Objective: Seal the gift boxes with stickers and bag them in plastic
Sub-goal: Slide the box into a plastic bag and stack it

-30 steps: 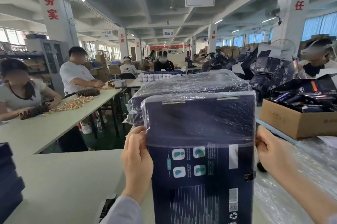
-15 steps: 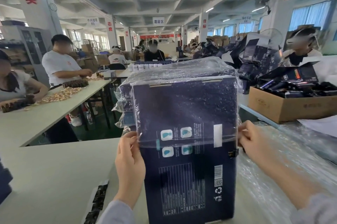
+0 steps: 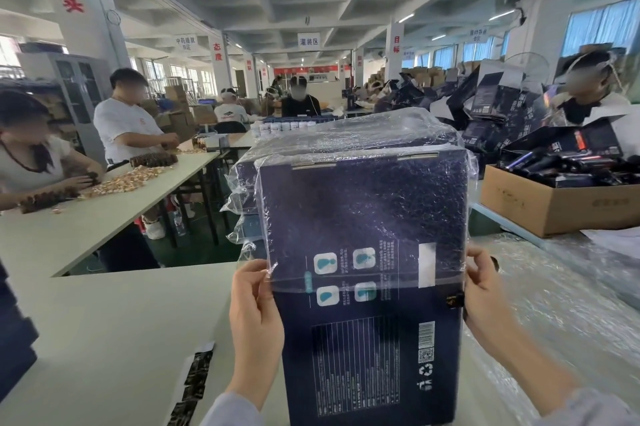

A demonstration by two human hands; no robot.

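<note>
Upright at the near edge of the pale bench [image 3: 104, 314] stands a dark blue gift box [image 3: 367, 349], its printed back panel with icons, a barcode and a recycling mark facing the camera. A clear plastic bag [image 3: 360, 183] is pulled over the top of it and covers roughly the upper half; the bag's open edge runs across the panel at the level of the icons. The left hand [image 3: 254, 314] pinches that edge at the box's left side, thumb in front, a narrow grip on the film. The right hand [image 3: 485, 294] has its grip on the same edge at the right side, fingers curled against the box wall. Just behind the box lie more bagged boxes [image 3: 346, 138]. A strip of dark stickers [image 3: 195, 379] on white backing lies flat on the bench, left of the left forearm. Bubble wrap [image 3: 571, 314] covers the bench on the right, and beyond it sits a cardboard carton [image 3: 554, 207] filled with dark packages.
</note>
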